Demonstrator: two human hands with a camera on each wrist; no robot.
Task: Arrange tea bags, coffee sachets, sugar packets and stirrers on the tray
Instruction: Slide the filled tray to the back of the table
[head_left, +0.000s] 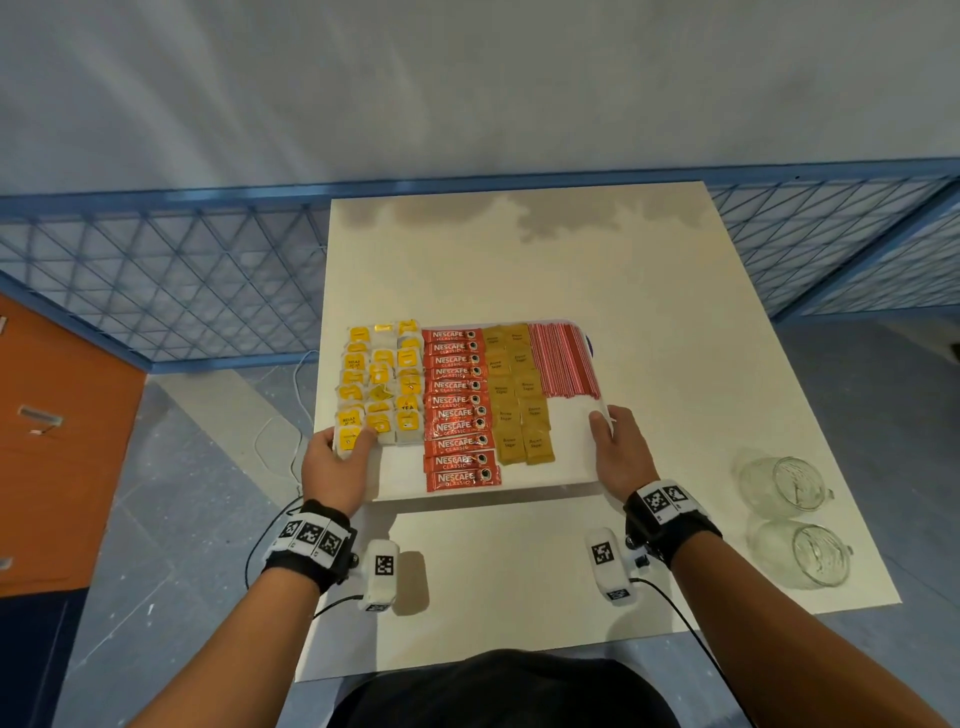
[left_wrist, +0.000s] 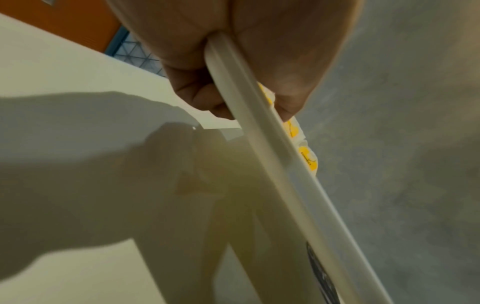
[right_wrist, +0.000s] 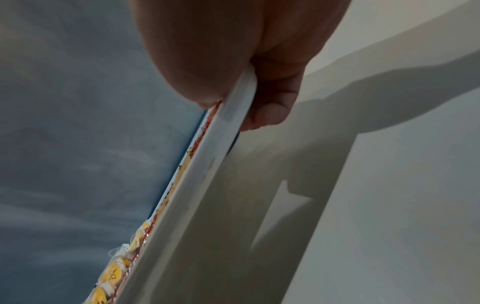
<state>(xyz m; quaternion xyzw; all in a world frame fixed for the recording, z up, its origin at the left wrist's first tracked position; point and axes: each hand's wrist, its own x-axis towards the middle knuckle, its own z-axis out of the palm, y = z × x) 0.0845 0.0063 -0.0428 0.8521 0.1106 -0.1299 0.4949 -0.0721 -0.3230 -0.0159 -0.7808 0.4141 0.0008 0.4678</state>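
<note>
Both hands are on the tray: left hand (head_left: 335, 460) clamps the tray (head_left: 571, 452) at its near-left edge, thumb on top over the tea bags (head_left: 382, 382), fingers curled underneath; right hand (head_left: 615, 449) grips the near-right edge the same way, thumb above, fingers below. Off to the right, 2 clear glass cups (head_left: 789, 486) lie on the table, well apart from the tray. An orange cabinet (head_left: 57, 441) sits far left, blue mesh fencing (head_left: 171, 265) runs behind, grey floor below. White table (head_left: 519, 561), and the tray's shadow falls on it beneath the near edge. On the tray, left to right: yellow tea bags, red coffee sachets (head_left: 457, 410) stacked in 1 column, brown sugar packets (head_left: 517, 395), red-and-white stirrers (head_left: 563, 364) at the far right.
</note>
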